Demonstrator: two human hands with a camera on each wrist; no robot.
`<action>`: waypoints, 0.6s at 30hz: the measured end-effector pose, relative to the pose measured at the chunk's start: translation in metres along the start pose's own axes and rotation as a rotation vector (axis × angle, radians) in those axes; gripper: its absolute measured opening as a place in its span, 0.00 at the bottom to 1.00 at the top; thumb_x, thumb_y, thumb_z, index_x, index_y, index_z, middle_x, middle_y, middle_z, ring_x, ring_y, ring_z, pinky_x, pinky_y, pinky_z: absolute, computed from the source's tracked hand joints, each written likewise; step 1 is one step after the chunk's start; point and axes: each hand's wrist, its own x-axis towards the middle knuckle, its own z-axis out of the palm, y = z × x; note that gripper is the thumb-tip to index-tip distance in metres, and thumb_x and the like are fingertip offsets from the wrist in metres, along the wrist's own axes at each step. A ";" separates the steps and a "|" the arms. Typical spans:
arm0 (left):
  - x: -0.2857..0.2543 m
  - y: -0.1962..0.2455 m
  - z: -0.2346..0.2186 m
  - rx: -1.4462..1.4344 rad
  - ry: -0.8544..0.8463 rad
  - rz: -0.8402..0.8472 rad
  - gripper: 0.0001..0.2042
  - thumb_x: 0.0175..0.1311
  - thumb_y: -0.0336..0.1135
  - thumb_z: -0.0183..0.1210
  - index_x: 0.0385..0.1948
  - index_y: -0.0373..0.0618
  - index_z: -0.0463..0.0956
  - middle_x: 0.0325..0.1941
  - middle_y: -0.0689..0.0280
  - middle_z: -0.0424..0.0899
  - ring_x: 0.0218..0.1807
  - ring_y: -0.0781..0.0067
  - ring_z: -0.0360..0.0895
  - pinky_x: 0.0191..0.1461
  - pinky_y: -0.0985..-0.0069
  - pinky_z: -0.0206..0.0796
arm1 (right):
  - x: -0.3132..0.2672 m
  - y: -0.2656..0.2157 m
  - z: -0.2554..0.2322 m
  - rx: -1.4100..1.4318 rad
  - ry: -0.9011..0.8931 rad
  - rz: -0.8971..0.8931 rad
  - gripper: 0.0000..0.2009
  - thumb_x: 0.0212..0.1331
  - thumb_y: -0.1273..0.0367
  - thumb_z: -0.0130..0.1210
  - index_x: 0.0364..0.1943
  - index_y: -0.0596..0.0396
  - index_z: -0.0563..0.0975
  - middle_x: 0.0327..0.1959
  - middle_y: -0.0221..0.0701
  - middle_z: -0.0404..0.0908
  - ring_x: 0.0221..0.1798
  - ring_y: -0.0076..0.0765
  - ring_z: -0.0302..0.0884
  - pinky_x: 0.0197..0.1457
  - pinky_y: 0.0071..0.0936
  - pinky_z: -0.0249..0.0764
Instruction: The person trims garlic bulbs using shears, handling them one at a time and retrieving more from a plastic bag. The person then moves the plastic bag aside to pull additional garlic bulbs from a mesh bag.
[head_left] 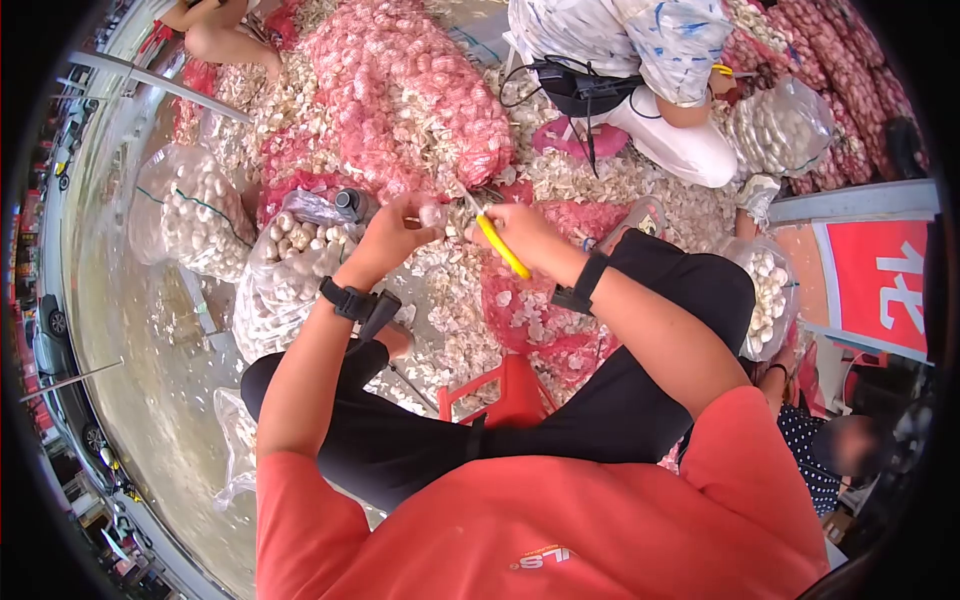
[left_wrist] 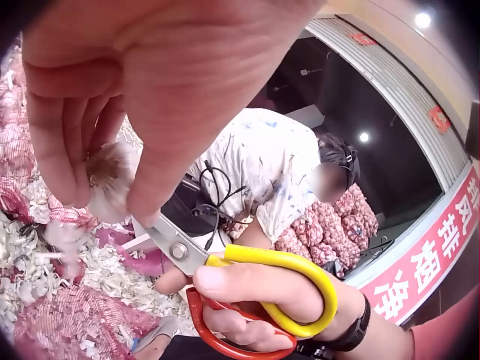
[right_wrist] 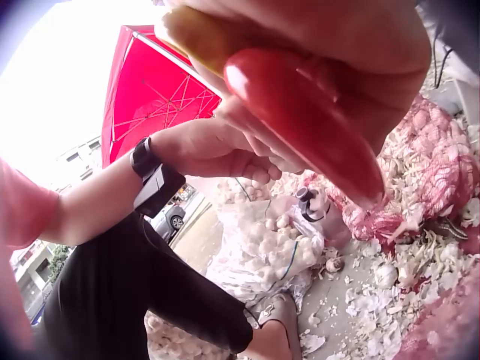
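Clock directions are read in the head view, outward from the garlic bulb (head_left: 432, 215). A clear bag of bulbs (head_left: 205, 215) stands at nine o'clock, a second, nearer bag (head_left: 290, 300) at eight. The left hand (head_left: 393, 240), just beside the bulb at eight, is nearly closed, thumb and bent fingertips pinching it. The pink net sack (head_left: 410, 100) lies at twelve, amid loose skins. The red stool (head_left: 500, 395) is at five. At four are the scissors (head_left: 500, 245), yellow and red handles parted, blades pointing toward the bulb. The right hand (head_left: 528, 238), at three, is curled round those handles. Farther out, another bag (head_left: 768, 300) sits between three and four.
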 end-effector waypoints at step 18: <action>-0.014 0.017 0.000 -0.636 -0.250 -0.002 0.23 0.66 0.22 0.63 0.63 0.38 0.70 0.56 0.63 0.80 0.55 0.72 0.81 0.61 0.72 0.76 | 0.014 -0.014 -0.008 0.699 -0.053 -0.163 0.26 0.64 0.73 0.64 0.67 0.59 0.71 0.34 0.25 0.81 0.33 0.18 0.79 0.35 0.19 0.78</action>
